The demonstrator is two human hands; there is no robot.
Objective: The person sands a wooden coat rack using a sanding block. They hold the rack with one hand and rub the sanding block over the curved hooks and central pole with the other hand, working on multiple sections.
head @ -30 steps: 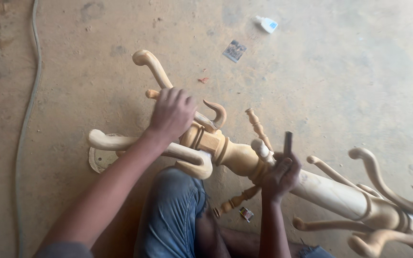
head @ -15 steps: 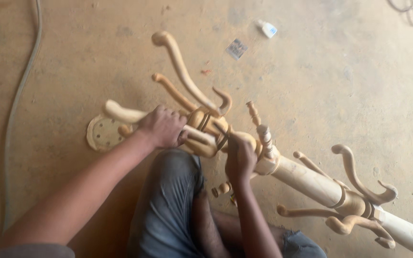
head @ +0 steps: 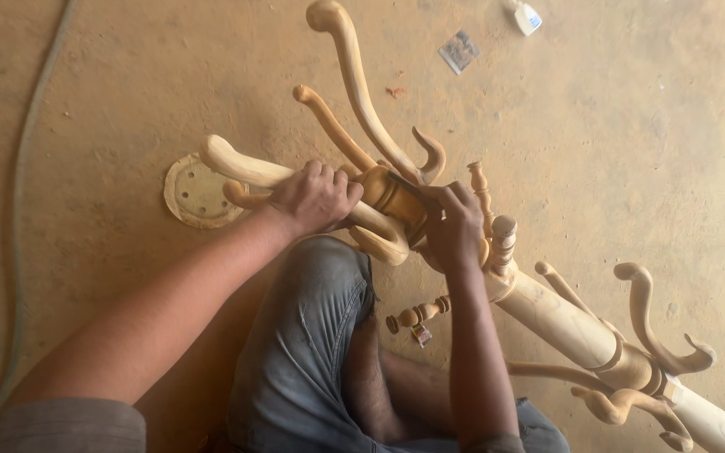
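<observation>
Left hand (head: 316, 199) curls closed, knuckles up, arm stretched forward from lower left; right hand (head: 455, 228) cups closed, forearm rising straight from below.

A dusty, tan concrete floor (head: 631, 143) is seen, marked with faint stains. A round sanding disc (head: 195, 195) with small holes is laid flat on it at the left, partly covered by pale carved wood. A grey hose (head: 28, 168) is run along the far left edge. A small white bottle (head: 527, 17) is found at the far right, and a dark scrap of paper (head: 458, 50) just beside it. A small reddish chip (head: 396, 91) lies nearer.
</observation>
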